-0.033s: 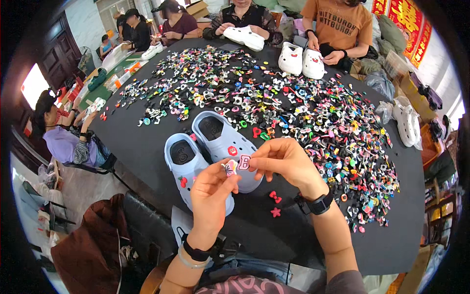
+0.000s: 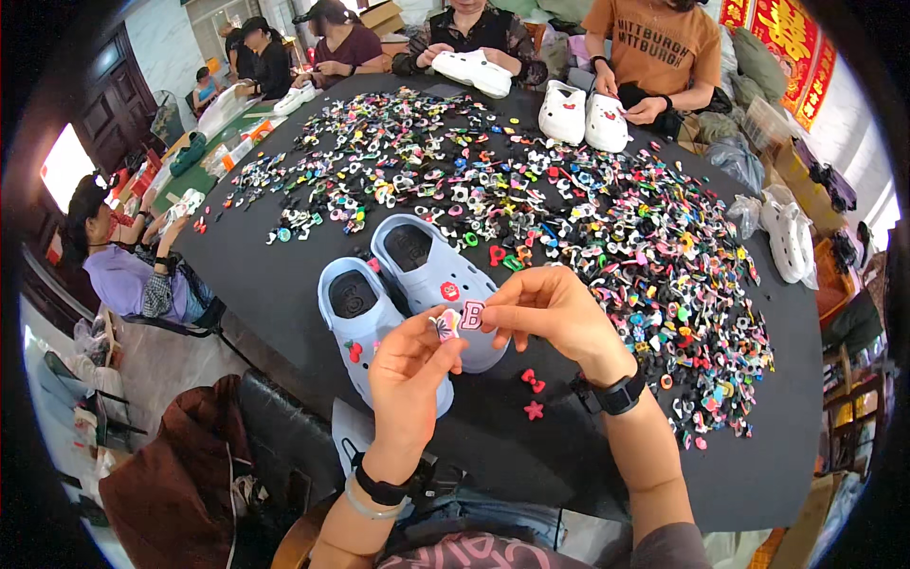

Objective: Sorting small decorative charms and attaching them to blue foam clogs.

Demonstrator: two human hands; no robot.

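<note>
Over a pair of light blue clogs, my left hand pinches a white shoe charm with a dark leafy pattern. Close beside it, my right hand holds a pink-and-white letter-shaped shoe charm between thumb and fingers. The left clog carries a red cherry-like charm, and its toe is partly hidden by my left hand. On the right clog sits a round red charm. A red bow charm and a pinkish-red star charm lie on the table below my right hand.
A wide spread of small colourful charms covers much of the black table. Across it, people handle white clogs, with another white pair at the far edge. A brown garment hangs at lower left.
</note>
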